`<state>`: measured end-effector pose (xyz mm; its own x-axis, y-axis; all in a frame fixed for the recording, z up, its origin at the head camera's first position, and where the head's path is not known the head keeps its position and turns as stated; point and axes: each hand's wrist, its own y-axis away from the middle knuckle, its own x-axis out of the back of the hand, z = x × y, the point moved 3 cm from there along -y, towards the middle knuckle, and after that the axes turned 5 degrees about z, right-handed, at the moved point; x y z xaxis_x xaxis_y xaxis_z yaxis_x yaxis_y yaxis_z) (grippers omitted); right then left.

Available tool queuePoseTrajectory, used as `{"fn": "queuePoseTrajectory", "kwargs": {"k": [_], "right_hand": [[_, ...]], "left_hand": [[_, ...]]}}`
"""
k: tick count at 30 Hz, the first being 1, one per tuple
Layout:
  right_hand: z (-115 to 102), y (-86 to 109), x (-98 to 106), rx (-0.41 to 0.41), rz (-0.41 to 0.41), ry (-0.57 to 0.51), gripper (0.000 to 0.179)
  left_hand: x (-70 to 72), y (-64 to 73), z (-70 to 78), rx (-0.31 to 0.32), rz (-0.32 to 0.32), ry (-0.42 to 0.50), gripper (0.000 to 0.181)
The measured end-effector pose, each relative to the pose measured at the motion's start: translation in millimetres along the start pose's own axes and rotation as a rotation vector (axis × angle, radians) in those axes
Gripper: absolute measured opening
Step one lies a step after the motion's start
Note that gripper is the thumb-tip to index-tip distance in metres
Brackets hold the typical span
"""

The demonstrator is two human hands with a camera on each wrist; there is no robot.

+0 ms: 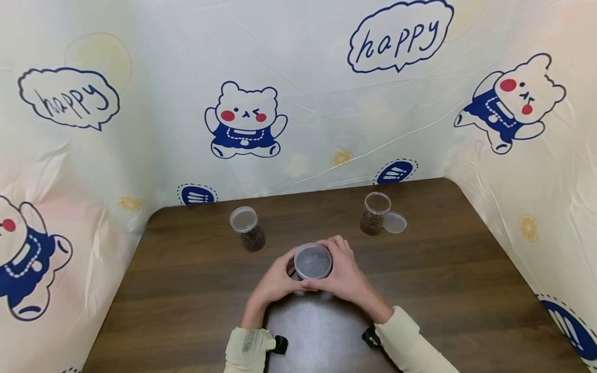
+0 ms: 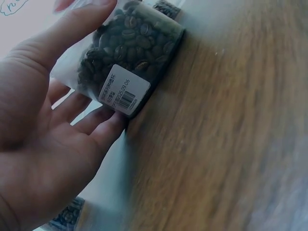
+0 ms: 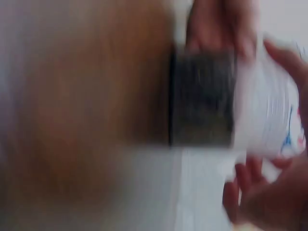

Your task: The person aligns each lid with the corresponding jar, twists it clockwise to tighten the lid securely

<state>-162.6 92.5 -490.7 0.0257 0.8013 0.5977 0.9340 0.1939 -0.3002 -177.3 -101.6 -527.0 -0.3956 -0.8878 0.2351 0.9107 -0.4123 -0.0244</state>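
A clear plastic jar (image 2: 134,43) of coffee beans stands on the table between both hands, a white barcode label low on its side. A translucent lid (image 1: 313,261) covers its top. My left hand (image 1: 279,277) grips the jar's side, thumb in front and fingers behind. Around the upper part from the right curls my right hand (image 1: 342,269), its thumb across the near rim. The right wrist view is blurred; there the right hand (image 3: 274,192) surrounds the jar's top end, and the exact finger contact is unclear.
Back left stands another jar of beans (image 1: 253,238) with its top covered. At the back right, an uncovered jar of beans (image 1: 372,223) has a loose clear lid (image 1: 395,223) lying beside it. Printed cloth (image 1: 317,103) hangs around the brown wooden table (image 1: 186,290).
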Motion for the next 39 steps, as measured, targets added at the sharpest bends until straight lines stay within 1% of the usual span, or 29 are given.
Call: {"fn": "queuePoseTrajectory", "kwargs": {"k": [2, 3, 5, 6, 8, 11, 14, 16, 18, 20, 23, 25, 27, 31, 33, 35, 36, 37, 39], "right_hand": [[-6.9, 5.0, -3.8, -0.049, 0.075, 0.045, 0.091], [-9.9, 7.2, -5.4, -0.070, 0.100, 0.071, 0.092], [-14.2, 10.2, -7.2, -0.097, 0.117, 0.108, 0.095], [-15.1, 11.1, -7.1, -0.107, 0.111, 0.115, 0.096], [-14.6, 10.5, -4.7, -0.115, 0.073, 0.100, 0.100], [-9.5, 5.1, 2.5, -0.094, -0.028, 0.014, 0.103], [-2.6, -2.8, 11.2, -0.037, -0.132, -0.091, 0.101], [1.5, -6.9, 15.4, 0.013, -0.192, -0.133, 0.097], [4.7, -9.5, 17.7, 0.053, -0.233, -0.150, 0.092], [6.2, -10.8, 18.1, 0.080, -0.247, -0.154, 0.088], [4.6, -10.7, 15.7, 0.078, -0.206, -0.128, 0.087], [0.9, -8.6, 12.4, 0.051, -0.150, -0.098, 0.086], [-4.7, -4.7, 8.1, 0.007, -0.079, -0.050, 0.086], [-17.9, 3.9, -0.4, -0.052, 0.058, 0.104, 0.091], [-23.3, 6.6, -2.7, -0.065, 0.097, 0.192, 0.095], [-25.2, 7.4, -3.2, -0.075, 0.099, 0.244, 0.099], [-25.2, 7.1, -2.4, -0.086, 0.085, 0.242, 0.101], [-24.1, 6.5, -1.2, -0.095, 0.062, 0.228, 0.102], [-20.3, 4.4, 3.0, -0.103, -0.001, 0.160, 0.104]], "left_hand": [[-0.3, -0.9, 0.4, -0.009, 0.010, -0.005, 0.090], [-0.3, -1.3, 0.4, -0.011, 0.013, -0.007, 0.090], [-0.4, -1.6, 0.6, -0.008, 0.014, -0.015, 0.090], [-0.4, -1.4, 0.9, -0.007, 0.013, -0.020, 0.090], [-0.3, -1.1, 0.9, 0.002, 0.006, -0.031, 0.089], [0.4, -0.4, 1.1, 0.016, -0.001, -0.034, 0.088], [0.7, 0.2, 1.0, 0.025, -0.008, -0.026, 0.088], [0.2, 0.5, 1.1, 0.031, -0.015, -0.017, 0.089], [-0.3, 1.1, 1.1, 0.039, -0.019, -0.015, 0.089], [-0.7, 1.5, 1.0, 0.049, -0.024, -0.015, 0.089], [-0.3, 1.7, 1.2, 0.046, -0.024, -0.008, 0.089], [0.3, 1.6, 1.3, 0.039, -0.022, -0.010, 0.089], [0.8, 1.4, 1.5, 0.031, -0.020, -0.016, 0.090], [1.8, 1.3, 2.0, 0.017, -0.013, -0.033, 0.092], [2.1, 1.4, 2.3, 0.012, -0.011, -0.038, 0.092], [2.1, 1.6, 2.5, 0.007, -0.010, -0.033, 0.092], [2.1, 1.7, 2.5, 0.006, -0.012, -0.037, 0.091], [1.9, 1.8, 2.4, 0.007, -0.014, -0.040, 0.090], [1.6, 2.0, 1.9, 0.011, -0.018, -0.040, 0.089]]}}
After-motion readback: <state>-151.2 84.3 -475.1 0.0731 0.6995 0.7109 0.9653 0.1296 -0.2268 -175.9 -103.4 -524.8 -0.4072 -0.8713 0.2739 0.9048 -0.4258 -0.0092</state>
